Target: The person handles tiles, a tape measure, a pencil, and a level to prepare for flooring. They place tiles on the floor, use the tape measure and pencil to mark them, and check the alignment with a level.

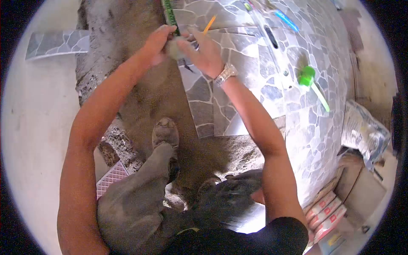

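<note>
My left hand (158,44) is closed at the edge of the stone-patterned tiles (199,91), its fingertips pinching the near end of a green strip with dark marks (171,15) that looks like a tape measure blade. My right hand (204,53), with a metal watch at the wrist, is beside it over the tile. An orange-yellow pencil (210,24) sticks out from its fingers. Between both hands is a pale rounded object (174,49), too blurred to name, perhaps the tape measure's case. A small black piece (187,66) lies below the hands.
On the tiles to the right are a spirit level (268,36), a blue tool (287,21) and a green-headed mallet (307,76). A bag (364,131) and stacked red-and-white packs (326,214) stand farther right. Bare brown ground (163,91) runs along the tile edge; a tile offcut (57,43) lies left.
</note>
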### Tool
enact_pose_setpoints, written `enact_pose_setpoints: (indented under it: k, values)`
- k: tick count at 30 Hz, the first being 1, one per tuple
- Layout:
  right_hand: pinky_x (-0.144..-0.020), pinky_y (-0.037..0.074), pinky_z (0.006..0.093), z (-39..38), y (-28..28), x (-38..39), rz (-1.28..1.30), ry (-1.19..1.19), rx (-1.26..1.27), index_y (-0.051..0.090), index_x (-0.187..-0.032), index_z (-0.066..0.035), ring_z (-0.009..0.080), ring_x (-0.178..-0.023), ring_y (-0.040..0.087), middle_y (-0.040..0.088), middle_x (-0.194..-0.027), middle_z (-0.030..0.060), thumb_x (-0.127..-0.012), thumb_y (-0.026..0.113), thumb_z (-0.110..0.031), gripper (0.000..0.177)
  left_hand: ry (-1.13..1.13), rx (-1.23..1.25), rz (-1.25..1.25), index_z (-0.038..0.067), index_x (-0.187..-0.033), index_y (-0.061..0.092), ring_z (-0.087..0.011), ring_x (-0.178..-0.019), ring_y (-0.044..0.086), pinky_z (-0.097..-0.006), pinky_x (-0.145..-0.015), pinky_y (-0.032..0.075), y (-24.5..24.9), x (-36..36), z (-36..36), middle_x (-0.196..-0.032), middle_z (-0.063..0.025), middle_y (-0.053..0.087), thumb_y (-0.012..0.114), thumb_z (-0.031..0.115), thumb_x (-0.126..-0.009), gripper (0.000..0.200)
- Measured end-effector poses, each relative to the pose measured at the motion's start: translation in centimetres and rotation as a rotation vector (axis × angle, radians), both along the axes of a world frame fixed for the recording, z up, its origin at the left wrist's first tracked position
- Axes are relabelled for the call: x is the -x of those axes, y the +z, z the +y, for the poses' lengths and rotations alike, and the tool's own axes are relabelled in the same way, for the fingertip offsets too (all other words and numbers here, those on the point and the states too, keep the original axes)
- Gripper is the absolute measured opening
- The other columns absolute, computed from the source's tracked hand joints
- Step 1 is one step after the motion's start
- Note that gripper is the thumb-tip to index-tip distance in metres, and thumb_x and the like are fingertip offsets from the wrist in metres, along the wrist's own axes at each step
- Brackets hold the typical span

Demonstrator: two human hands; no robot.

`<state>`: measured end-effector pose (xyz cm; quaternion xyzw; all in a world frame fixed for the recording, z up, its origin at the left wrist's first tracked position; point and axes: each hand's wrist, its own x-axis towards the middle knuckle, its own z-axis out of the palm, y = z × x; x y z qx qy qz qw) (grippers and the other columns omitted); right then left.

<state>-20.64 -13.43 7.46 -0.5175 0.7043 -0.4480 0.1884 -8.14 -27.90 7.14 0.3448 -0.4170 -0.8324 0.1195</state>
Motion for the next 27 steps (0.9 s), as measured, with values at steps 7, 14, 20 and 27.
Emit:
enact_pose_setpoints:
  k: [7, 14, 20, 27]
  values:
    - [-0.071, 0.053, 0.0435, 5.5, -4.7, 15.1, 0.275, -0.603, 0.11, 0.071, -0.094, -0.008, 0.0366, -0.08, 0.067, 0.069, -0.085, 0.0182, -0.085, 0.058, -0.021, 0.02, -0.721, 0.723, -0.287, 0.005, -0.095, 0.064, -0.0186, -0.076, 0.063, -0.0366, -0.067, 0.05, -4.6, 6.2, -3.3, -0.086, -0.006, 0.066, 0.062, 0.031, -0.088, 0.027]
    - [-0.076, 0.053, 0.0422, 7.8, -10.0, 19.2, 0.24, -0.58, 0.002, 0.073, -0.095, -0.01, 0.0358, -0.082, 0.068, 0.069, -0.088, 0.0191, -0.083, 0.064, -0.029, 0.024, -0.832, 1.655, -0.417, 0.003, -0.089, 0.069, -0.0355, -0.068, 0.065, -0.0443, -0.063, 0.05, -7.9, 12.2, -3.0, -0.075, -0.0196, 0.066, 0.057, 0.037, -0.081, 0.037]
    - [-0.075, 0.053, 0.0396, 7.1, -11.4, 18.9, 0.192, -0.546, -0.081, 0.075, -0.095, -0.016, 0.0315, -0.081, 0.069, 0.071, -0.088, 0.0138, -0.077, 0.069, -0.03, 0.023, -0.851, 1.67, -0.485, -0.002, -0.082, 0.069, -0.0417, -0.076, 0.066, -0.0521, -0.072, 0.052, -7.5, 15.0, -0.4, -0.08, -0.024, 0.067, 0.06, 0.03, -0.075, 0.034]
    - [-0.075, 0.055, 0.0393, 6.6, -11.6, 19.9, 0.26, -0.585, -0.227, 0.076, -0.092, -0.016, 0.0315, -0.078, 0.069, 0.07, -0.084, 0.0157, -0.072, 0.071, -0.029, 0.024, -0.814, 1.381, -0.547, -0.001, -0.087, 0.07, -0.0348, -0.076, 0.067, -0.0463, -0.067, 0.051, -8.3, 10.7, -5.0, -0.082, -0.0198, 0.069, 0.068, 0.04, -0.072, 0.044]
